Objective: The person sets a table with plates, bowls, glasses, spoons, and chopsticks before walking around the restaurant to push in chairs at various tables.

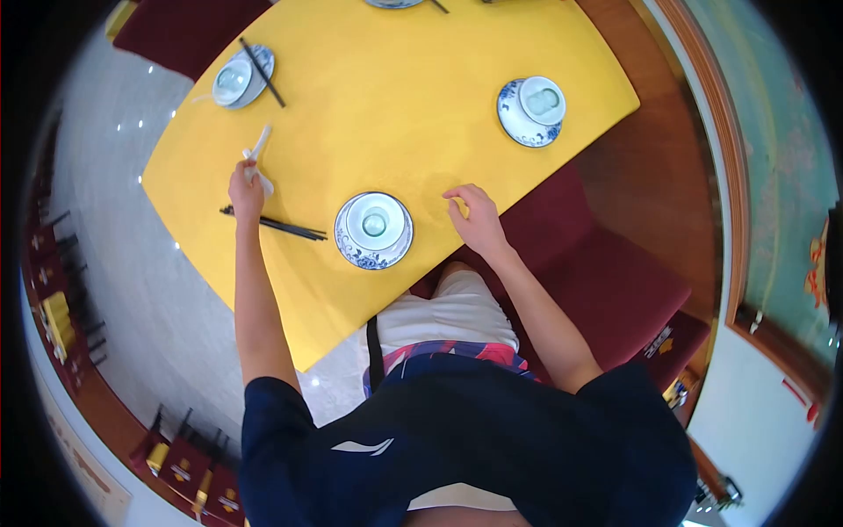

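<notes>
My left hand [247, 191] is closed at the left side of the yellow tablecloth [395, 114], gripping white spoons [260, 144] whose ends stick out above and beside the fingers. Just below it lies a bundle of black chopsticks [294, 230]. A patterned plate [373, 258] with a white bowl [354, 220] on it stands near the front edge, a clear glass [374, 222] inside the bowl. To the right of that plate, my right hand [475, 215] hovers over the table edge, fingers curled but apart, nothing visible in them.
At the upper right stands another plate [517, 132] with a bowl and glass. A further setting [250, 88] with black chopsticks [263, 74] across it is at the upper left. Dark red chairs [588, 263] stand right of me and beyond the table's upper left edge.
</notes>
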### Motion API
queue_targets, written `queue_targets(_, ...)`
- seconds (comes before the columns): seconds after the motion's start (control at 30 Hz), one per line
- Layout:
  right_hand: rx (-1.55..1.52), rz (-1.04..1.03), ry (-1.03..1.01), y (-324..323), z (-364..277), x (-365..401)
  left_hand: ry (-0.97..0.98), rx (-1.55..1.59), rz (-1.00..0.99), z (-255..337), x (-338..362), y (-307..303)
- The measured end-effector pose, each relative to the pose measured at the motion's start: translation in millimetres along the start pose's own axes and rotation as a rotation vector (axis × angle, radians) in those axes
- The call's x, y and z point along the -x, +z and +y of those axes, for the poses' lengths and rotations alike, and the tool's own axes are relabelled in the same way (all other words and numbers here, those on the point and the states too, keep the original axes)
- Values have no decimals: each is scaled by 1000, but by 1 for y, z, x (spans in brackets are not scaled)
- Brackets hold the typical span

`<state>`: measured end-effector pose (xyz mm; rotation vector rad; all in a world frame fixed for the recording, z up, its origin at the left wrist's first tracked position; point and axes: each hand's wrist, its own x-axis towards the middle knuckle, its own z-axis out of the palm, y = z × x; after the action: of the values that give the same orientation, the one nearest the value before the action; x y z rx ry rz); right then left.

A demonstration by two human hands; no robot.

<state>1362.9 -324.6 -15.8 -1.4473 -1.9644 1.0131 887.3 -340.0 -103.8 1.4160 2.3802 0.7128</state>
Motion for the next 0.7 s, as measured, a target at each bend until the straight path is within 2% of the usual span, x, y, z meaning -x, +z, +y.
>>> queue_targets(0.1,-13,-4,-58,2,-1,-17,108,153,60,30,5,-2)
queue_targets(0.17,-4,27,-131,-1,-13,-29,143,204,31,72,14,-13)
queue_targets(0.2,-4,42,-123,-2,-25,-33,189,325,-99,97,23,-20)
queue_targets(0.27,-364,9,96,-4,-51,-43,300,455,-318,152,43,-32)
queue_targets(0.3,-361,13,103,-3,-55,-45,363,467,-406,179,55,-36)
queue_targets(0.37,-550,-145,87,-4,-57,-50,519,455,-490,218,76,-37)
queue_targets(0.4,-547,-143,90,-8,-54,-51,520,458,-493,231,85,-32)
queue_targets(0.47,-386,-359,8,-17,-49,-52,590,435,-580,248,96,-24)
queue_targets(0.5,-384,-358,12,-25,-50,-51,591,439,-583,251,98,-20)
queue_targets(0.57,-214,-527,183,-45,-53,-48,495,438,-656,253,104,-12)
queue_targets(0.6,-214,-528,187,-49,-47,-44,494,441,-660,254,107,-8)
queue_targets(0.67,-34,-487,-81,-56,-31,-37,493,445,-710,254,112,-4)
queue_targets(0.7,-36,-486,-78,-65,-26,-39,493,445,-713,250,115,1)
